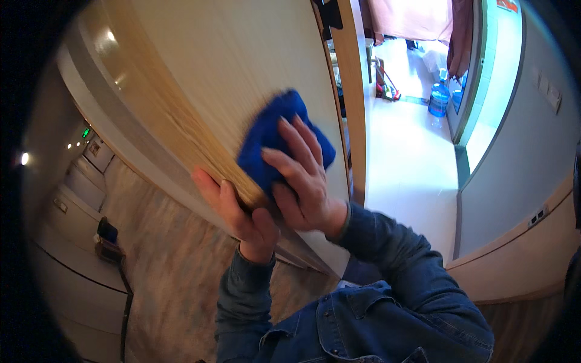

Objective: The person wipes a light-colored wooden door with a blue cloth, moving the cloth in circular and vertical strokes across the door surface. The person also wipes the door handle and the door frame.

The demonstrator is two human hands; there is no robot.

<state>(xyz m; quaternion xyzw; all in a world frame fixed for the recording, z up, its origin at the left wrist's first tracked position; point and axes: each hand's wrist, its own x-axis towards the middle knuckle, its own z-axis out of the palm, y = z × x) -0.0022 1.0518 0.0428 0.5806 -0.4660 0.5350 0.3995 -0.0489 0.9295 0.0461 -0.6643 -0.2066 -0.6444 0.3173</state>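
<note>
A crumpled blue cloth [268, 140] lies under my right hand [304, 181], pressed against a pale wood-grain door panel [218, 54]. Fingers of that hand are spread over the cloth, and the cloth's edges are slightly blurred. My left hand [243, 218] is wrapped around the near end of the panel's yellowish wooden edge [204, 145], close below the cloth. Fingers show on the left side of this edge and the thumb on the near side. The palm's contact with the wood is hidden.
Brown patterned floor [168, 254] runs along a corridor to the left, with a dark box-like object [109, 240] by the wall. Right of the panel stands another door edge [354, 90]. Beyond it are a pale floor [408, 159], a blue water bottle [439, 99] and a curtain [413, 18].
</note>
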